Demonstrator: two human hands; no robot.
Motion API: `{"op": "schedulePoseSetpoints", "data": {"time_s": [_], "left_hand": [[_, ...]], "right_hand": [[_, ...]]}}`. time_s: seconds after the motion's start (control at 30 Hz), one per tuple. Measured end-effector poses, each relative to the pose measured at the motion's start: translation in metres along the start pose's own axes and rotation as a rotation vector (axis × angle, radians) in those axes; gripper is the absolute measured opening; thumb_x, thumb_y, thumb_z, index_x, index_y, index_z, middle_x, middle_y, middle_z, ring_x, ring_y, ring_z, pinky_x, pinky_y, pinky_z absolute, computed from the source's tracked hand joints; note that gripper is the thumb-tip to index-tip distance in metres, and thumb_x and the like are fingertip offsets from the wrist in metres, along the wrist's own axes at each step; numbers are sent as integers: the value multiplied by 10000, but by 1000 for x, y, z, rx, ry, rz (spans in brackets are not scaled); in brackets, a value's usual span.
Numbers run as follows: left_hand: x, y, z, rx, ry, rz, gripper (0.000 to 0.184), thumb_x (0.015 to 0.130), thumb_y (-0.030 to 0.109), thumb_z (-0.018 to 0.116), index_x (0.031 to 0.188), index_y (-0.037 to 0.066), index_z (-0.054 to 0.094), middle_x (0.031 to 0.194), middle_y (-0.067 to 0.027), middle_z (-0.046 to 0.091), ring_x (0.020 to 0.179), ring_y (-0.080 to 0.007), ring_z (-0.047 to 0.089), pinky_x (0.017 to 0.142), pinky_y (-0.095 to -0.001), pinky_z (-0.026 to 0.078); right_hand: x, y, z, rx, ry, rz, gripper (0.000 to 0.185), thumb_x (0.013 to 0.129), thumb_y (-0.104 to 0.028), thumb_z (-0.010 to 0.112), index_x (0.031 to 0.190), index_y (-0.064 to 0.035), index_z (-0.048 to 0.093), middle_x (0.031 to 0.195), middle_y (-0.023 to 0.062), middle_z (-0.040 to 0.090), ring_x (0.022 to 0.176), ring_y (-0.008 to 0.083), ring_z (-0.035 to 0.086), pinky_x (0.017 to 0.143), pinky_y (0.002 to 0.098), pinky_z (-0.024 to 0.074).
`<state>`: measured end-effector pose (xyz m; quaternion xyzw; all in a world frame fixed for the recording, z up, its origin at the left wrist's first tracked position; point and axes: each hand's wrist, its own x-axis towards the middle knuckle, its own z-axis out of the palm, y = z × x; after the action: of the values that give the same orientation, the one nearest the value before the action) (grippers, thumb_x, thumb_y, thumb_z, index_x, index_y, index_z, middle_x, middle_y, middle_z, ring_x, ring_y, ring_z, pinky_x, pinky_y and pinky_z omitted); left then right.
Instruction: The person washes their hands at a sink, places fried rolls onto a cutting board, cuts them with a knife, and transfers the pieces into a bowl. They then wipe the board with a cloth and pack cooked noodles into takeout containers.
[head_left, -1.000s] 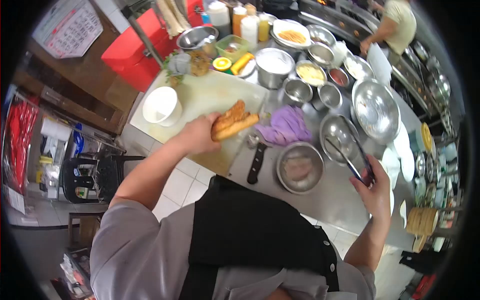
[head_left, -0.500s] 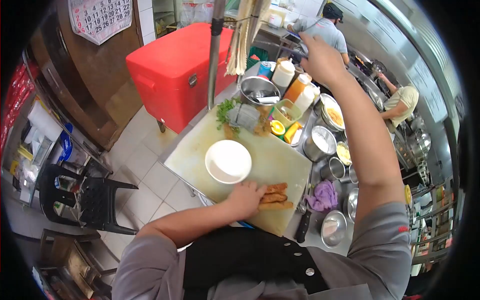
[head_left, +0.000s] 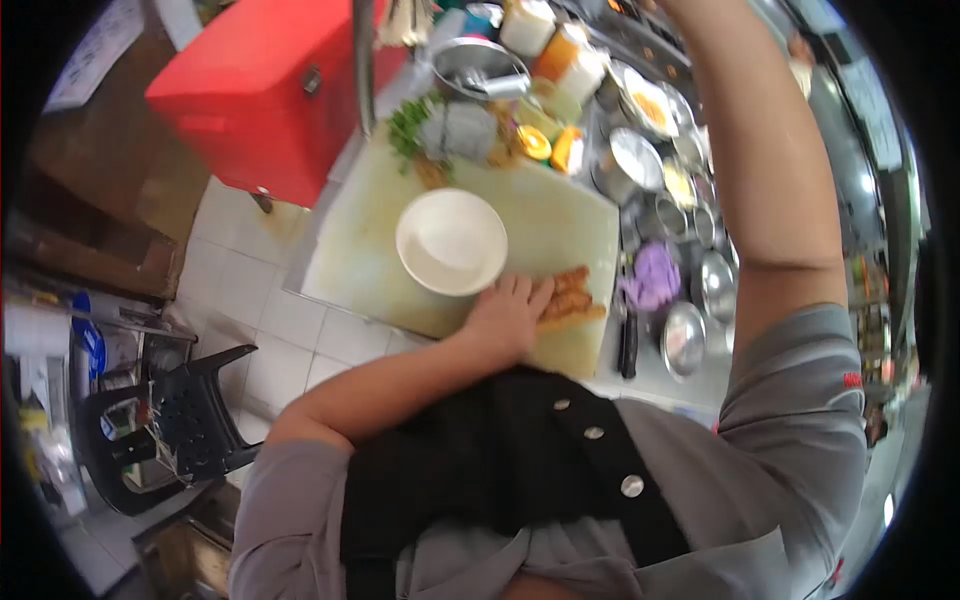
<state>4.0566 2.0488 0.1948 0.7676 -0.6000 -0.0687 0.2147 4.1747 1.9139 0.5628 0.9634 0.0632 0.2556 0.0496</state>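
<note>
My left hand rests flat on the pale cutting board, fingers stretched out. Its fingertips touch the left end of several brown fried strips, which look breaded. Just beyond that hand is a white bowl with nothing visible in it. My right arm reaches up and away past the top edge, so the hand itself is out of sight.
Greens and a grey bundle lie at the board's far end, near cut orange fruit. Rightward are a purple cloth, a black-handled knife and metal bowls. A red cooler stands at left.
The view has tilted down and shifted, putting my right hand beyond the top edge. My left hand stays by the fried strips and the bowl.
</note>
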Motion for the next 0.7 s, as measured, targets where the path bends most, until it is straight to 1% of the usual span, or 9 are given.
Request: {"op": "schedulePoseSetpoints", "data": {"time_s": [0.07, 0.13, 0.17, 0.23, 0.3, 0.43, 0.5, 0.57, 0.7], "left_hand": [[1, 2, -8, 34, -62, 17, 752, 814, 341, 658, 1471, 80, 401, 1152, -149, 532, 1099, -324, 511, 925, -491, 417], [5, 2, -17, 62, -111, 7, 780, 825, 381, 667, 1488, 88, 377, 1176, -150, 531, 1120, -322, 508, 937, -490, 412], [7, 4, -19, 62, -139, -9, 794, 833, 405, 669, 1496, 92, 365, 1190, -151, 531, 1133, -321, 505, 946, -489, 410], [8, 11, -22, 104, -158, -16, 810, 845, 436, 671, 1507, 99, 348, 1217, -153, 529, 1160, -320, 498, 963, -487, 405], [5, 19, -23, 187, -127, -23, 814, 855, 451, 670, 1513, 105, 338, 1243, -154, 524, 1187, -318, 488, 979, -486, 401], [10, 30, -24, 279, -205, -73, 801, 868, 453, 667, 1513, 110, 339, 1229, -164, 544, 1149, -334, 531, 975, -485, 426], [21, 33, -25, 301, -279, -123, 793, 866, 441, 670, 1513, 119, 345, 1207, -166, 562, 1112, -343, 562, 958, -485, 447], [33, 32, -19, 378, -193, -186, 770, 866, 428, 668, 1507, 130, 362, 1170, -162, 587, 1057, -352, 600, 927, -478, 477], [34, 38, -16, 450, -94, -177, 774, 852, 392, 693, 1505, 136, 366, 1190, -152, 588, 1056, -349, 612, 908, -478, 493]], "right_hand": [[-55, -20, -24, 145, -281, 227, 471, 864, -286, 702, 1265, -55, 614, 1097, 244, 684, 1017, 319, 682, 921, 435, 519], [-135, 30, 10, 154, -216, 285, 399, 865, -219, 743, 1239, -124, 640, 930, 93, 673, 825, 216, 649, 698, 345, 522], [-167, 22, 6, 141, -169, 232, 314, 887, -302, 680, 1133, -108, 690, 793, 124, 691, 726, 288, 688, 657, 406, 534], [-245, 22, 12, 149, -293, 478, 284, 893, -218, 708, 1146, -97, 667, 801, 96, 683, 712, 230, 640, 655, 359, 513], [-314, 15, 11, 123, -526, 626, 285, 879, -242, 696, 1120, -92, 669, 870, 125, 710, 792, 296, 678, 692, 405, 526], [-441, -8, 55, 146, -910, 743, 420, 886, -277, 649, 1247, -75, 576, 1037, 194, 678, 992, 364, 665, 848, 471, 530], [-473, -24, 76, 149, -830, 851, 530, 884, -272, 650, 1338, -64, 474, 1103, 232, 629, 997, 392, 657, 859, 471, 533], [-491, -30, 100, 153, -631, 1005, 645, 849, -235, 666, 1413, -79, 396, 1214, 280, 530, 983, 411, 655, 850, 467, 547], [-509, -19, 116, 216, -557, 1115, 713, 838, -181, 669, 1469, -74, 357, 1181, 278, 547, 994, 431, 644, 865, 473, 537]]}}
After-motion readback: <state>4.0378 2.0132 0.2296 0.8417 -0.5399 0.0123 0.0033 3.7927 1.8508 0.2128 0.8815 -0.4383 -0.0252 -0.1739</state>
